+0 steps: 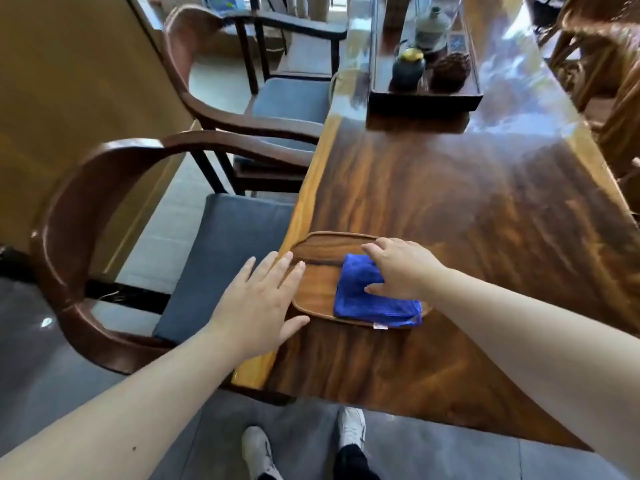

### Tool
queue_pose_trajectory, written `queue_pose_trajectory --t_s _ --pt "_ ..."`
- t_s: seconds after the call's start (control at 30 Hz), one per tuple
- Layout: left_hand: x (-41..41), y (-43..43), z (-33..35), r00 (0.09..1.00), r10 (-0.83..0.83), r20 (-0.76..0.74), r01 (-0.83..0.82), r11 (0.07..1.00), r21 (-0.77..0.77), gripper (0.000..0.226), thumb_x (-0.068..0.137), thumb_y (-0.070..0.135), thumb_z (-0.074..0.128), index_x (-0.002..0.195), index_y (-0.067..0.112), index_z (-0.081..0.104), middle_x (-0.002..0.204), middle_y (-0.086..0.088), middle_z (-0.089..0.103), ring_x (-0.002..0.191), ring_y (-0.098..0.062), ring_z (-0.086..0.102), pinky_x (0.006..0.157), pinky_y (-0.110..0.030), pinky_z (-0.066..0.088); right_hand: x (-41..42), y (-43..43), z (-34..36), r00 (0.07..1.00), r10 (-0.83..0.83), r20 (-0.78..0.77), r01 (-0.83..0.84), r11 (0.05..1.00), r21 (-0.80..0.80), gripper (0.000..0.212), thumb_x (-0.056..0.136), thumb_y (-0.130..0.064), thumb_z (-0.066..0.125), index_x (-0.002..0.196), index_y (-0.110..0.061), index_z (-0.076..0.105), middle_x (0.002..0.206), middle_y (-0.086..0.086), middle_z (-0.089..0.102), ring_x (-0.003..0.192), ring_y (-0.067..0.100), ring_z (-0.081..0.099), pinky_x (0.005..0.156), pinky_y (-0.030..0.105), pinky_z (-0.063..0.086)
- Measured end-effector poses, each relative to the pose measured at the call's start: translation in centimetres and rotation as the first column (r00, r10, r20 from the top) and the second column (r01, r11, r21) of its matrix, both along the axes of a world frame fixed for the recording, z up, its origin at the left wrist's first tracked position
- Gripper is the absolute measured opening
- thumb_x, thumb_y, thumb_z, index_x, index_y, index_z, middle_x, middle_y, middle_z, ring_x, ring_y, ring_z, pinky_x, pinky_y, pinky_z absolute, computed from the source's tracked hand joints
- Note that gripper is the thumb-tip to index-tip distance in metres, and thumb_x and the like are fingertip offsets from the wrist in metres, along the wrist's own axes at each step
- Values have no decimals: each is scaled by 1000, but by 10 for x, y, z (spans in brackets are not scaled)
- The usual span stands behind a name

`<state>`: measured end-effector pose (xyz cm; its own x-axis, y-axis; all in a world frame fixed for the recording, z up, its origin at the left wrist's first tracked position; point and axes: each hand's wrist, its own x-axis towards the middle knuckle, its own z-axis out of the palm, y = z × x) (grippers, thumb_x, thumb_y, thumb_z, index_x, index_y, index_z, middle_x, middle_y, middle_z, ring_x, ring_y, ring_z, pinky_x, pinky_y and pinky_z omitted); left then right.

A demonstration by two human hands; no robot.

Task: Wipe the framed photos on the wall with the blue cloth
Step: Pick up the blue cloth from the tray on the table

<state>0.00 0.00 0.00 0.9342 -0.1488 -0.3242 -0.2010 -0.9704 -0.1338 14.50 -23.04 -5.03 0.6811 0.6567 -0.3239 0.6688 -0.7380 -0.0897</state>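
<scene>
A folded blue cloth lies on the right part of an oval wooden tray near the table's left edge. My right hand rests flat on top of the cloth, fingers spread, thumb on its near side, not clasped around it. My left hand hovers open with fingers apart at the tray's left rim, over the table edge. No framed photos or wall pictures are in view.
The long glossy wooden table carries a dark tray with a teapot and ornaments at the far end. Two round-backed chairs with grey cushions stand on the left, against a yellow wall. More wooden chairs stand at right.
</scene>
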Motion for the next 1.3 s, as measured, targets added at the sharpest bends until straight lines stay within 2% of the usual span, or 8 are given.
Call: queue_pose_trajectory --t_s 0.17,0.3,0.4,0.53,0.83,1.0,1.07,1.3 --pt "5 10 -8 998 25 49 -25 1000 -9 83 88 69 32 152 15 25 158 -11 31 145 -30 26 116 -49 28 14 2 -14 996 -42 -78 33 993 -113 54 73 -44 74 111 -14 50 110 8 54 103 31 54 81 42 52" --pt "9 15 -12 998 54 43 -54 999 -8 82 89 67 31 152 15 24 158 -11 30 146 -29 25 117 -48 27 17 9 -14 993 -28 -113 17 996 -92 33 74 -33 69 95 -16 51 100 6 56 87 27 56 68 38 52" --pt "10 17 -12 997 56 44 -56 998 4 80 90 65 35 151 14 26 158 -12 32 145 -31 27 116 -49 28 16 10 -13 992 19 -126 -27 998 -62 25 73 -29 64 83 -20 44 88 1 51 80 24 53 60 34 47" --pt "11 19 -8 996 65 53 -66 998 21 81 91 65 32 153 14 19 160 -11 26 147 -30 23 118 -48 25 13 12 -4 988 30 -151 -31 1000 -6 25 74 -25 59 87 -22 37 79 -2 54 68 22 50 47 28 31" --pt "-21 68 42 962 182 206 -195 980 45 82 92 64 31 154 14 10 163 -11 16 149 -27 13 120 -45 17 -5 89 74 916 384 113 -393 917 68 23 81 -16 60 103 -22 55 83 -4 64 79 25 64 58 30 43" --pt "-69 121 97 903 278 328 -313 948 56 82 86 59 52 148 10 33 153 -15 38 141 -31 36 114 -47 32 -29 168 128 811 512 283 -560 820 118 22 78 -18 61 98 -20 53 94 -2 65 85 28 64 58 35 49" --pt "-88 144 114 874 301 381 -349 935 62 81 80 56 63 141 7 45 145 -17 49 133 -33 47 107 -49 41 -38 198 147 774 545 323 -608 782 138 25 78 -21 62 101 -18 54 96 0 65 86 29 64 59 36 50" --pt "-178 262 180 771 360 526 -488 864 124 76 86 58 55 144 11 42 148 -15 47 137 -32 43 110 -48 38 -91 336 223 729 537 424 -664 705 248 29 70 -24 64 97 -19 55 93 -4 66 83 25 63 57 36 51"
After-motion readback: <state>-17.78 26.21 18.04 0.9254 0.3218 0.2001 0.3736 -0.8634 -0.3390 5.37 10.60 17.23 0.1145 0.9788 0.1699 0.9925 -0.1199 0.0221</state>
